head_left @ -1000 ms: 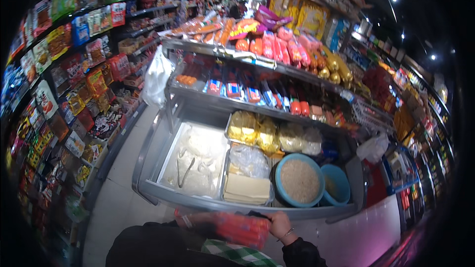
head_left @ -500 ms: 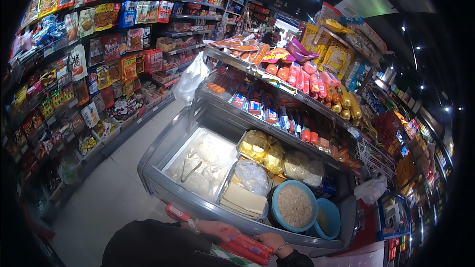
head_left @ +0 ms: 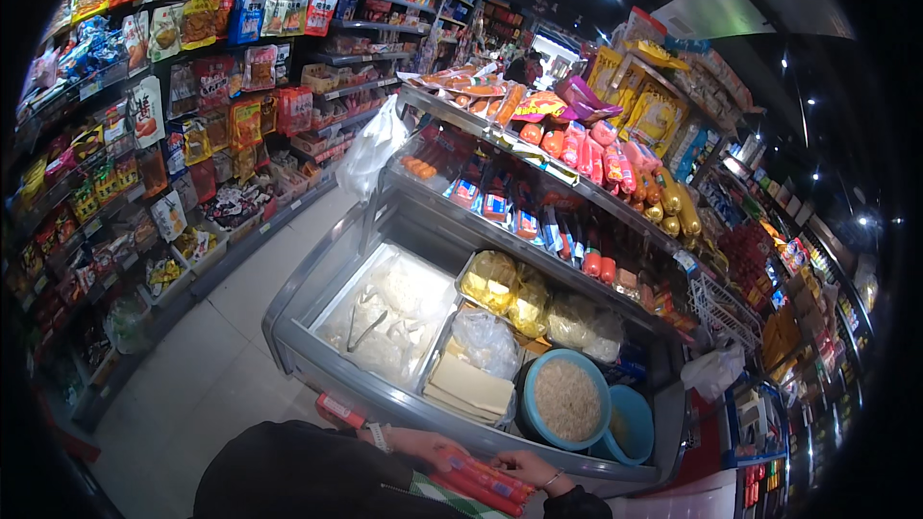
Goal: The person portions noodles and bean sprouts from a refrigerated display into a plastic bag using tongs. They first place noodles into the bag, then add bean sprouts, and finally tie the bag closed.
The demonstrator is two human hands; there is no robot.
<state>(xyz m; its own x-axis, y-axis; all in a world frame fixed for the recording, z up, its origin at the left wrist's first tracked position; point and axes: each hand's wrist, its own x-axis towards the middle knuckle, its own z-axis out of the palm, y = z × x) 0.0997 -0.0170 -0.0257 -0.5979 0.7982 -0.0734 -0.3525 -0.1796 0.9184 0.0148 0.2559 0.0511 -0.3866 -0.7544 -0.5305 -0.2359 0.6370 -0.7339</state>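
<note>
At the lower edge, my left hand (head_left: 423, 445) closes around a bundle of long red-wrapped sausages (head_left: 481, 482). My right hand (head_left: 529, 468) grips the same bundle from its right end, fingers bent over the wrappers. Both hands are low in front of my body, just short of the chest cooler's near edge. Another red package (head_left: 339, 410) pokes out beyond my left wrist; what supports it is hidden by my dark sleeve (head_left: 298, 471).
The open cooler (head_left: 332, 365) holds a white tray (head_left: 437, 279) with tongs (head_left: 363, 327), stacked pale sheets (head_left: 468, 386), yellow bagged food (head_left: 490, 281) and blue tubs (head_left: 604, 386). Sausages (head_left: 577, 149) fill the rack above. Snack shelves (head_left: 192, 106) line the left aisle.
My right hand's fingers have shifted slightly up and left over the sausages. Both hands still hold the bundle, and the view has moved a little.
</note>
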